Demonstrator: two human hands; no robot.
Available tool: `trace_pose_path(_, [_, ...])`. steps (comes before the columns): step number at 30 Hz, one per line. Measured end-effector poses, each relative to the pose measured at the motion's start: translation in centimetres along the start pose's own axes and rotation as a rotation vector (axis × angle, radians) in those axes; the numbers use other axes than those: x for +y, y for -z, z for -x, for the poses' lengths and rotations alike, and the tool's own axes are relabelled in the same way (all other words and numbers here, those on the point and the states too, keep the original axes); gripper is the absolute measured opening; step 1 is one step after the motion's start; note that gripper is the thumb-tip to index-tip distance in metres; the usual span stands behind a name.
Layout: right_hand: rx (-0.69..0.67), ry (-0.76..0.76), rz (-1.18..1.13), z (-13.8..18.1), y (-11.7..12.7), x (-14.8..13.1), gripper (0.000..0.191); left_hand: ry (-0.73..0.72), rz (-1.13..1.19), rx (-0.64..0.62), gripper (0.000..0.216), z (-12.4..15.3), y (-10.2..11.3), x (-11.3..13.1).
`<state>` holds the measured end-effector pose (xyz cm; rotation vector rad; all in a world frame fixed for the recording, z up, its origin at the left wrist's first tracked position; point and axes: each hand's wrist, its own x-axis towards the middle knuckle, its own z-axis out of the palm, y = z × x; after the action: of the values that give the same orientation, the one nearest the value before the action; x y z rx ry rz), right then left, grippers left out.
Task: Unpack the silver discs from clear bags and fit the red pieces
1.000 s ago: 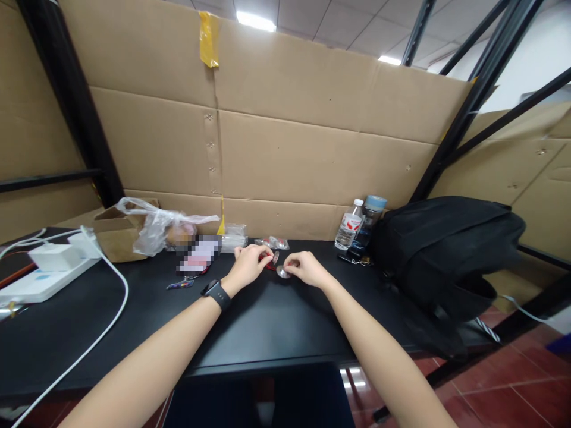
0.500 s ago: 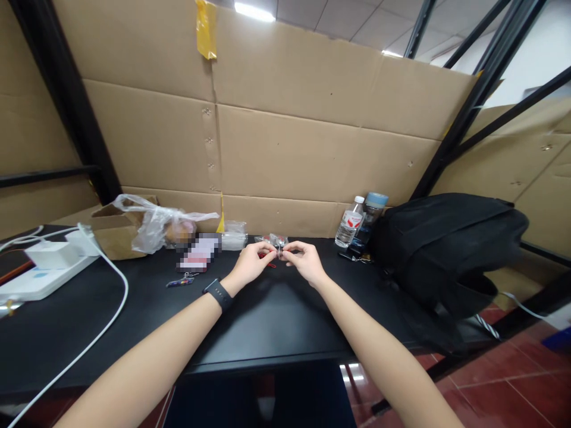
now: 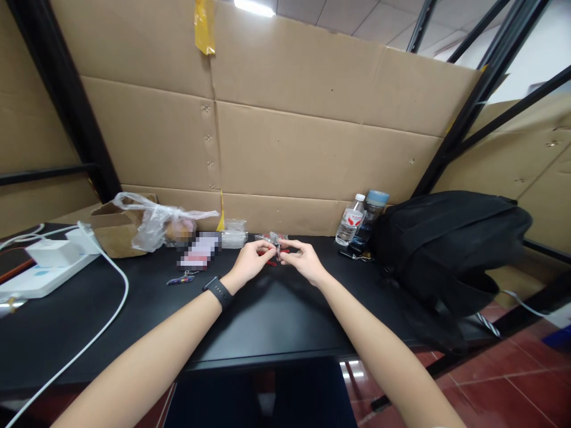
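Over the middle of the black table [image 3: 276, 327], both hands meet at a small, thin, shiny ring-like piece [image 3: 278, 252]. My left hand [image 3: 251, 261], with a dark watch [image 3: 218, 292] on its wrist, pinches it from the left between thumb and fingers. From the right, my right hand [image 3: 304, 261] holds its thumb at the piece, the index finger stretched above it. Just behind the fingers lie small clear plastic packets [image 3: 267, 237]. A bit of red cord [image 3: 269, 262] shows beneath the hands; the fingers hide most of it.
To the left are a white power strip [image 3: 42, 276] with cables, a cardboard box [image 3: 118, 232], a plastic bag [image 3: 156, 229], a blurred-out card [image 3: 200, 252] and clear packs [image 3: 234, 233]. A water bottle [image 3: 350, 221], a blue-lidded bottle [image 3: 375, 208] and a black backpack [image 3: 446, 249] stand right.
My right index finger has lifted and straightened away from the thumb. The small shiny piece shows more plainly between the hands, which have otherwise barely moved.
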<state>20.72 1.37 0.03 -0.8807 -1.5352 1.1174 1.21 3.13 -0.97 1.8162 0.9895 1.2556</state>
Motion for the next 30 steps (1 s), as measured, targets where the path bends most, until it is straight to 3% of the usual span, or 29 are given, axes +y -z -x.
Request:
trace_pose_path(6, [-0.053, -0.037, 0.015, 0.1, 0.1, 0.2, 0.067, 0.008, 0.012, 0.015, 0.026, -0.2, 0.0, -0.4])
trace_pose_path(10, [-0.039, -0.001, 0.062, -0.1, 0.2, 0.3, 0.067, -0.002, -0.021, -0.035, 0.024, -0.2, 0.1, -0.4])
trace_pose_path(12, [-0.017, 0.015, 0.132, -0.3, 0.5, 0.4, 0.064, -0.066, -0.179, -0.083, 0.021, -0.1, 0.4, -0.4])
trace_pose_path(16, [0.022, 0.059, 0.304, -0.7, 1.7, 0.7, 0.059, -0.299, -0.711, -0.185, 0.028, 0.4, 1.1, -0.8])
trace_pose_path(19, [0.032, 0.086, 0.413, -0.8, 2.7, 0.6, 0.055, -0.364, -0.887, -0.246, 0.018, 0.6, 1.1, -1.1])
trace_pose_path(24, [0.031, 0.129, 0.592, -0.9, 3.6, 0.2, 0.049, -0.371, -0.908, -0.248, 0.018, 0.6, 0.8, -1.2])
trace_pose_path(30, [-0.109, 0.165, 0.793, -0.7, 4.2, 0.0, 0.046, -0.299, -0.837, -0.289, 0.019, 0.1, 1.5, -1.0])
